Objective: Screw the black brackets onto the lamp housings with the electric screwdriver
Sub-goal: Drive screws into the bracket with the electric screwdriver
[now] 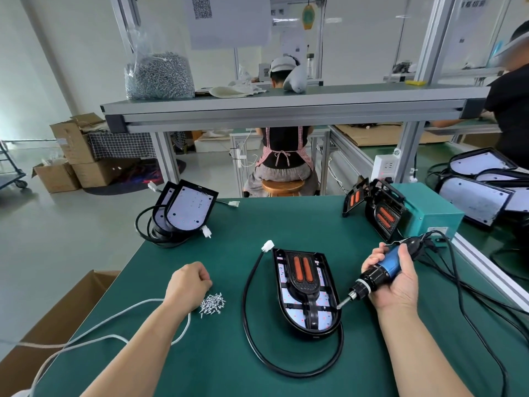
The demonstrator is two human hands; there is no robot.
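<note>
Bench: green table.
- Lamp housing lies flat at centre, open face up, with the black bracket (two orange strips) seated in it. Its black cable loops round the near side.
- Right hand has its fingers wrapped round the blue-bodied electric screwdriver. The bit is angled down-left, with its tip at the housing's lower right edge.
- Left hand is knuckles up with curled fingers, just above a screw pile. Whether it grasps a screw cannot be told.
- More lamp housings are stacked far left. Spare brackets lean on a teal box.
- A screw bag sits on the shelf.
- Writing: a hanging sheet carries a QR code; other print is too blurred to read.
</note>
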